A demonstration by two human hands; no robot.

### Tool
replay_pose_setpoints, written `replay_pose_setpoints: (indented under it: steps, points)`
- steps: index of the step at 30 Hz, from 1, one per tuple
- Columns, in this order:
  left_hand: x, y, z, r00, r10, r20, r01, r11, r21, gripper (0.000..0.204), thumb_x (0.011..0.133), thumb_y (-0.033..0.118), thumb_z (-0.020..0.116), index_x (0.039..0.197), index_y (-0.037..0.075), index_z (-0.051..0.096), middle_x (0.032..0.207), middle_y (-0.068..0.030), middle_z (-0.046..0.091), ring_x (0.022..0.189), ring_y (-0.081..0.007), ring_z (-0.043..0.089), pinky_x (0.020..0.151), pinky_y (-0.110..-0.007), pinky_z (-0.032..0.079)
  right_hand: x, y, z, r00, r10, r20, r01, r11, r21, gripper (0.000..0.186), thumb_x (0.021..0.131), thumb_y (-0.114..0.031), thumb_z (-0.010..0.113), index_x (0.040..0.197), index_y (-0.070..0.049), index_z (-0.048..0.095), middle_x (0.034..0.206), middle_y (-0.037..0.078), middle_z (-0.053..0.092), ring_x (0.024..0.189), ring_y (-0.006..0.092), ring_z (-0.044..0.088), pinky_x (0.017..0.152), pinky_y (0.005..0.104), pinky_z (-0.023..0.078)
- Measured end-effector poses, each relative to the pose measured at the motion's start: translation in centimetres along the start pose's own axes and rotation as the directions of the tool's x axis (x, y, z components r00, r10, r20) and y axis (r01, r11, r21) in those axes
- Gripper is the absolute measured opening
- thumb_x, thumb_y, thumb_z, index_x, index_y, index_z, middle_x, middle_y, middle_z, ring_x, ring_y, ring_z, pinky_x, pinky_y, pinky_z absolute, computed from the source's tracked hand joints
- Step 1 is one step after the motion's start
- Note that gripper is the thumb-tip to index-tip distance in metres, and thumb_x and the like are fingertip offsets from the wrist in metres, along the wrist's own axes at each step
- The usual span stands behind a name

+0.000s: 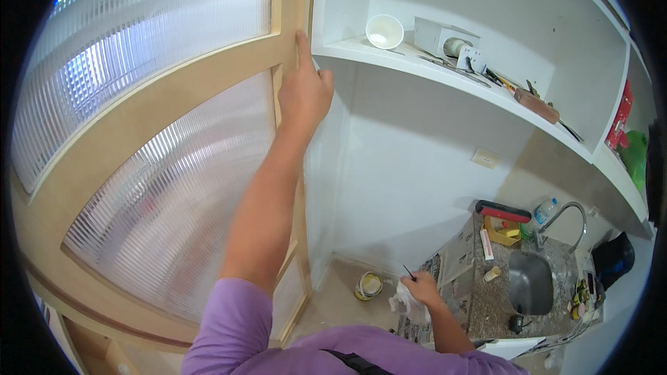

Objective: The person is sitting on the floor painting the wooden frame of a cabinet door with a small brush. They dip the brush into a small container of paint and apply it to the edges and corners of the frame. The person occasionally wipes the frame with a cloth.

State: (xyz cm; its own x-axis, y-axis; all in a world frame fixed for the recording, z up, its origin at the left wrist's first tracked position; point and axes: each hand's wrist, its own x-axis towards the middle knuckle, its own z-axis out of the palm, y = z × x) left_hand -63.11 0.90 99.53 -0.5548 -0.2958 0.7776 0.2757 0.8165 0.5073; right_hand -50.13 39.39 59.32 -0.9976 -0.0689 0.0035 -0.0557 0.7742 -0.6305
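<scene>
My left hand is raised high and rests on the edge of a pale wooden door with ribbed frosted glass panels, fingers curled around the frame, index finger pointing up. My right hand is low near the counter, holding a crumpled white rag together with a thin dark stick-like tool. A small open paint tin stands on the floor just left of that hand.
A white shelf holds a white cup, a white box and several tools. Newspaper covers a granite counter with a steel sink, a tap, a water bottle and a red-handled tool.
</scene>
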Motion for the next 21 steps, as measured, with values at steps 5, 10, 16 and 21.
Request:
replay_pose_setpoints:
  steps: [5,10,16,21]
  points:
    - [-8.9,-2.9,5.0,0.987,-0.148,0.056,0.149,0.989,-0.005,0.088,0.096,0.012,0.060,0.169,-0.004,0.012,0.079,-0.0269,0.067,0.070,-0.0429,0.066,0.068,-0.050,0.053,-4.4,5.8,-3.0,0.968,0.250,0.023,-0.251,0.965,0.072,0.041,0.089,-0.034,0.077,0.092,0.007,0.074,0.083,0.024,0.072,0.076,0.0318,0.070,0.074,0.0441,0.053]
    - [-16.9,-6.9,8.0,0.950,-0.265,0.168,0.267,0.964,0.011,0.086,0.098,0.012,0.060,0.168,-0.005,0.013,0.075,-0.0232,0.069,0.067,-0.0402,0.066,0.066,-0.050,0.052,-6.7,12.1,-6.1,0.954,0.278,-0.112,-0.278,0.960,0.011,0.043,0.087,-0.034,0.077,0.098,0.007,0.075,0.084,0.027,0.073,0.076,0.0299,0.071,0.074,0.0444,0.054]
    - [-23.1,-14.4,8.9,0.947,-0.219,0.235,0.184,0.970,0.161,0.080,0.100,0.017,0.062,0.167,-0.005,0.023,0.069,-0.0183,0.068,0.064,-0.0381,0.067,0.066,-0.049,0.054,-7.1,12.8,-8.2,0.959,0.260,-0.114,-0.262,0.965,-0.003,0.045,0.086,-0.034,0.077,0.098,0.009,0.075,0.082,0.032,0.070,0.078,0.0395,0.075,0.075,0.0475,0.056]
    - [-19.8,-8.3,5.6,0.970,-0.207,0.124,0.212,0.977,-0.026,0.082,0.099,0.017,0.065,0.167,-0.003,0.024,0.063,-0.0133,0.063,0.058,-0.0329,0.064,0.063,-0.045,0.054,-8.7,12.6,-10.2,0.945,0.292,-0.150,-0.296,0.955,-0.001,0.043,0.088,-0.033,0.077,0.092,0.010,0.073,0.074,0.028,0.066,0.070,0.0334,0.068,0.069,0.0469,0.053]
